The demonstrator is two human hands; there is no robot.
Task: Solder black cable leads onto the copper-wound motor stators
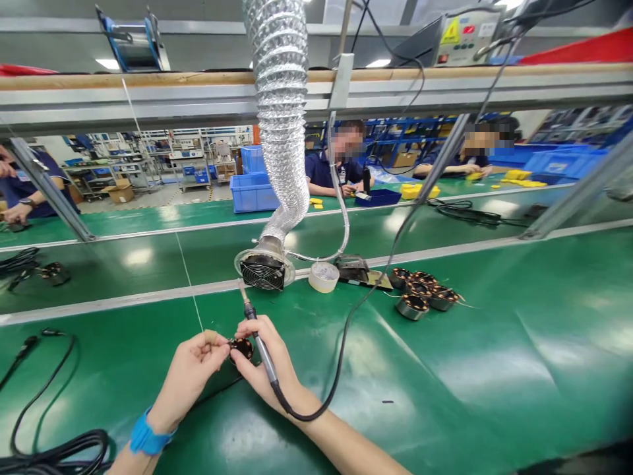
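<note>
The iron (260,346) is black and grey, the coil (241,349) dark copper, the table (420,376) glossy green, the wristband (151,433) bright blue, the duct (281,112) ribbed silver.

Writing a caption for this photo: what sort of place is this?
Probably a factory electronics assembly line: a soldering iron in the right hand, a silver fume-extraction duct above the green workbench, and wound copper coils.
</note>
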